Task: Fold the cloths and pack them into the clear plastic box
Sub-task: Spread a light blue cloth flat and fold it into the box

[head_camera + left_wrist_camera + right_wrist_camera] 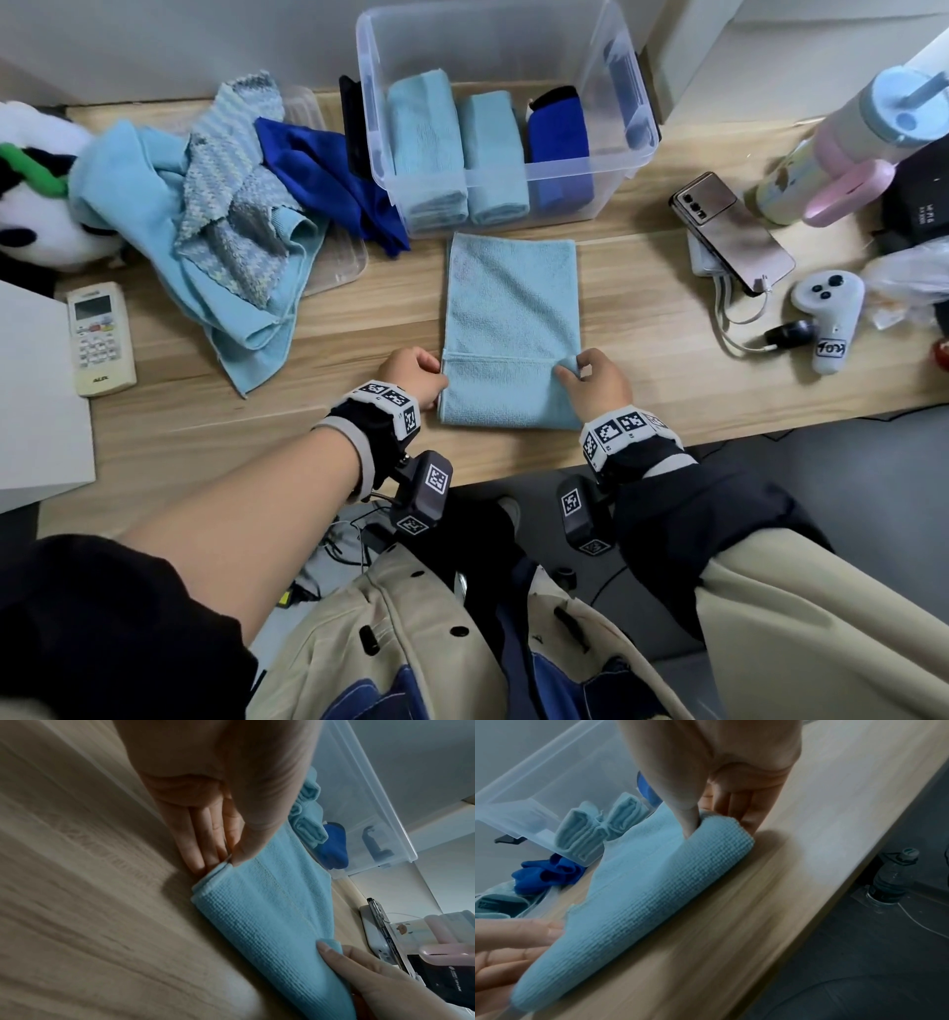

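So I'm sitting at the wooden surface working on the light blue cloth, which is lying flat right in front of me, just near of the clear plastic box. My left hand is pinching the left corner of the turned-over near end, thumb on top and fingers tucked under, and my right hand is pinching the right corner the same way, with a little nub of fabric bunching up between thumb and fingers.

The trick here, I'm finding, is keeping both corners travelling level toward the far end so the folded edge is staying square with the long sides. If one hand is running ahead, the thing is going skewed and won't be sitting neatly beside the others. I'm also trying to keep the fold snug, not baggy, so the bundle is ending up about as narrow as the ones already packed.

The cloth itself is a waffle-textured microfibre, a long narrow strip already doubled lengthwise, I think, though the blur in the wrist views is making the layers hard to count. In the box there are two folded light blue cloths side by side on the left and a dark blue one to their right. The unfolded pile is waiting off to the left.
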Demonstrator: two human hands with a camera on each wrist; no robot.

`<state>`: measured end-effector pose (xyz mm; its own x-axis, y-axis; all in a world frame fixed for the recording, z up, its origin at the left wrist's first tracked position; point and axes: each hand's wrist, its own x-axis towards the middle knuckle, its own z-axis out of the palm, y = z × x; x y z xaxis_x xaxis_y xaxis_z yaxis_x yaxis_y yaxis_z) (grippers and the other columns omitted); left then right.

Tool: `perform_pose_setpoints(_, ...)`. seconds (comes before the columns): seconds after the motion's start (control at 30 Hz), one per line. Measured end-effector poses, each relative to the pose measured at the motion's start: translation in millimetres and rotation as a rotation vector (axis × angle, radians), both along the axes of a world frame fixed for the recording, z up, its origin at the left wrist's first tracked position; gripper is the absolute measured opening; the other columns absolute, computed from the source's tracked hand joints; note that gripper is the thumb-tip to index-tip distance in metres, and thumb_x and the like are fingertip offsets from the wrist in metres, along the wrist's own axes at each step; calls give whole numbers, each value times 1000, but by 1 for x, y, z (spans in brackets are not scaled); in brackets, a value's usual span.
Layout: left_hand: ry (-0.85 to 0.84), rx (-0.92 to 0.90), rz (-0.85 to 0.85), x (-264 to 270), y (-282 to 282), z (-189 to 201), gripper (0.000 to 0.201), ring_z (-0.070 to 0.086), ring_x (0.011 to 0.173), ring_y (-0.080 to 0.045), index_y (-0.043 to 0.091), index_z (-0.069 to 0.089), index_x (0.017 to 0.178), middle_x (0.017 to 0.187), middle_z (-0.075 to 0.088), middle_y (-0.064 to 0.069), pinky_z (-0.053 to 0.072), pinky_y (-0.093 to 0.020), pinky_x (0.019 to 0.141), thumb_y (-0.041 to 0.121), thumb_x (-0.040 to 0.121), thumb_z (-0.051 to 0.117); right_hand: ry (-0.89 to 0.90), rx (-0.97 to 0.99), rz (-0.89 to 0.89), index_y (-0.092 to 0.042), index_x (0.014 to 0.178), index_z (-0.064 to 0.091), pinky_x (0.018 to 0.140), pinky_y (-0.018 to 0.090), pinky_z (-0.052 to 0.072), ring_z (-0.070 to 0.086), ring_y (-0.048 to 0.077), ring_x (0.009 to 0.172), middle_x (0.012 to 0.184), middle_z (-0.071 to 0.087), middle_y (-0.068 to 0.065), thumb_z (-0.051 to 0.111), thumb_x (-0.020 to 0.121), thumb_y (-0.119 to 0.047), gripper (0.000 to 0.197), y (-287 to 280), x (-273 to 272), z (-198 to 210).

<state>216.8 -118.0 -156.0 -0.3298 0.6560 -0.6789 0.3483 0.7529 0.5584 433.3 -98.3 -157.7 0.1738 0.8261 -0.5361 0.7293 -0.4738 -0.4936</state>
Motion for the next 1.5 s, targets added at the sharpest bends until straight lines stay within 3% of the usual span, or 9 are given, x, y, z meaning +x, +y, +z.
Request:
perform_pose_setpoints(0.23,-41,2,23,1,0,1,25,60,66,-24,22,48,70,79,62,-6,55,-33,60,4,78,63,-66,228,54,-18,94,43,65,27,34,48,18,70,70,48,-8,69,80,-33,32,-3,9,13)
perform_pose_setpoints(0.33,-96,-3,28,-1,-1,0,26,61,65,-23,21,48,72,78,62,-6,55,-34,63,3,79,65,40,310,438,-21,81,58,69,30,39,48,16,74,72,49,-7,77,70,-31,23,-9,10,15)
perform_pose_setpoints(0.5,-183,-9,27,-2,-5,0,24,59,56,-14,17,51,73,70,61,-4,54,-27,57,2,78,69,-178,238,874,-23,101,60,88,35,42,47,21,104,103,55,-1,72,67,-25,37,-26,5,5)
perform_pose_setpoints(0.7,-114,293,-215,-8,-4,9,25,57,83,-19,19,62,88,90,64,-5,45,-27,78,16,70,79,-70,357,777,-21,87,64,87,28,34,52,22,97,93,64,-2,52,69,-31,24,-22,0,14)
perform_pose_setpoints(0.87,-154,154,-689,-6,-1,19,52,50,105,-5,15,61,114,111,57,6,32,-13,90,21,67,82,175,206,568,-26,87,54,68,29,41,56,20,70,69,62,-8,48,69,-31,19,-8,-4,36)
perform_pose_setpoints(1.03,-167,234,-427,-11,-1,8,28,55,94,-12,0,65,107,97,65,-7,42,-27,87,2,79,68,319,188,311,-29,92,56,71,23,44,57,2,77,78,64,-7,69,80,-31,18,2,7,35)
perform_pose_setpoints(1.17,-173,166,-287,-11,-1,2,29,59,99,-15,2,63,113,107,66,-8,43,-26,91,12,86,63,319,147,199,-17,88,62,70,31,43,55,17,74,79,62,4,71,80,-27,16,-1,20,16)
perform_pose_setpoints(1.37,-47,105,-292,-13,2,-9,23,50,70,-18,9,54,72,78,64,-13,35,-27,67,24,89,60,283,36,112,-7,90,62,74,43,50,59,28,69,80,67,17,63,87,-22,15,-2,31,6)
perform_pose_setpoints(1.5,16,77,-283,-10,5,-9,24,46,68,-19,13,51,70,74,59,-11,37,-27,65,25,88,61,167,2,115,-10,89,54,59,30,40,49,17,58,77,62,8,59,89,-27,18,2,26,1)
